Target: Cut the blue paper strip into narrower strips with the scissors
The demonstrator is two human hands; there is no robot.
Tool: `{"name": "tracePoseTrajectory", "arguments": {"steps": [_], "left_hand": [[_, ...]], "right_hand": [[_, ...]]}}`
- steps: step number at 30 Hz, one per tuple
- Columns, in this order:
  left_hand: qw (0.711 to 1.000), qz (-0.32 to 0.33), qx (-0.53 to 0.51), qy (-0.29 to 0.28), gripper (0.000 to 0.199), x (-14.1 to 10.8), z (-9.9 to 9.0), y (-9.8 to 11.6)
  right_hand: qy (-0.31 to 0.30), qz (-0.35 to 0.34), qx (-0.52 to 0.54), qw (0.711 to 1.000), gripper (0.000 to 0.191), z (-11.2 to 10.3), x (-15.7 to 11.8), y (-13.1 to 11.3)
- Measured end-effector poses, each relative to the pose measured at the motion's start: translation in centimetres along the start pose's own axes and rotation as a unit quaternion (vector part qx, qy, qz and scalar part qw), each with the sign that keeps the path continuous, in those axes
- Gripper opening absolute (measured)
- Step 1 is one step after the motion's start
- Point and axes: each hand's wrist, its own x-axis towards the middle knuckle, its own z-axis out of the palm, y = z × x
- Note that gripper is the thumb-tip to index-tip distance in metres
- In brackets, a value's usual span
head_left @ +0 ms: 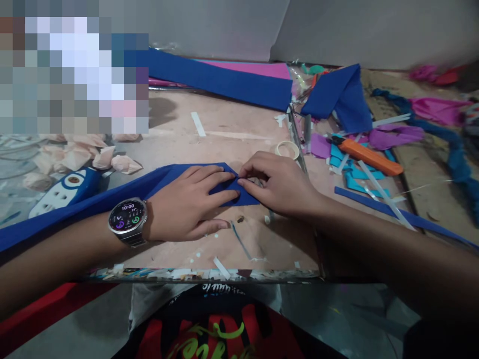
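A long strip of blue fabric (153,174) runs from the left edge across the table to a pointed end in front of me. My left hand (194,199), with a watch (127,219) on its wrist, lies flat on the strip with its fingers spread. At the strip's upper right edge, the thumb and index finger of my right hand (279,184) pinch the blue fabric near the left fingertips. The fabric's left part passes behind my left forearm.
An orange-handled cutter (368,155) lies among scraps at right. A tape roll (287,149) sits beyond my right hand. Another blue strip (224,82) and a folded blue piece (339,97) lie at the back. A blue-and-white power strip (65,192) and peach bundles (80,152) are at left.
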Motion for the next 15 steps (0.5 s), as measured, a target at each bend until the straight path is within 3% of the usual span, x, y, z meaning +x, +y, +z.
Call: {"name": "tracePoseTrajectory", "arguments": {"steps": [15], "left_hand": [[1.000, 0.011, -0.010, -0.009, 0.057, 0.19, -0.31, 0.10]], "right_hand": [[-0.006, -0.004, 0.004, 1.000, 0.004, -0.16, 0.03, -0.02]]}}
